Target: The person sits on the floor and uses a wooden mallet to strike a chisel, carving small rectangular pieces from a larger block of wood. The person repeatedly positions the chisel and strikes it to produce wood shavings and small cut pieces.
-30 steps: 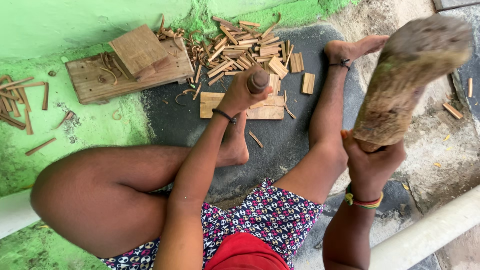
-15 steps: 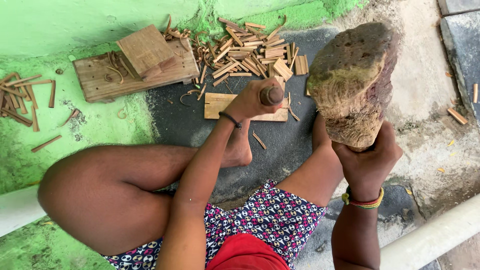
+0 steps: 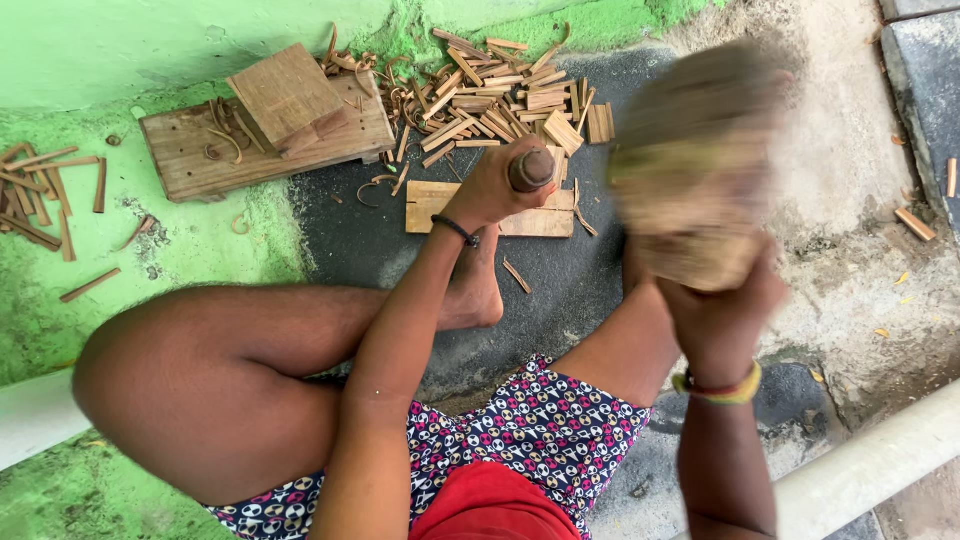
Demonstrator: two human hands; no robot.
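Nearest the camera, the person sits cross-legged on the floor, in patterned shorts with a red garment at the waist. Right hand, with a coloured bangle at the wrist, is clenched around the lower end of a heavy wooden club; the club is blurred, its thick, rough, rounded head standing above the fist, its long axis roughly upright and leaning a little toward the left hand. Left hand, a dark band on its wrist, is closed around a round-handled tool held upright, only its dark, smooth butt showing above the fist; its lower end is hidden. That tool stands on a pale, flat, rectangular board lying on the dark floor patch just beyond the bare foot. From the club head the tool butt lies to the left and slightly lower, near but apart; the right hand is the farther of the two from the board. Beyond the board lies a heap of thin, reddish-brown wood strips, flat and splintery. Farther left, a thick worn plank carries a smaller square block and curled shavings, with more loose strips on the green-painted floor.
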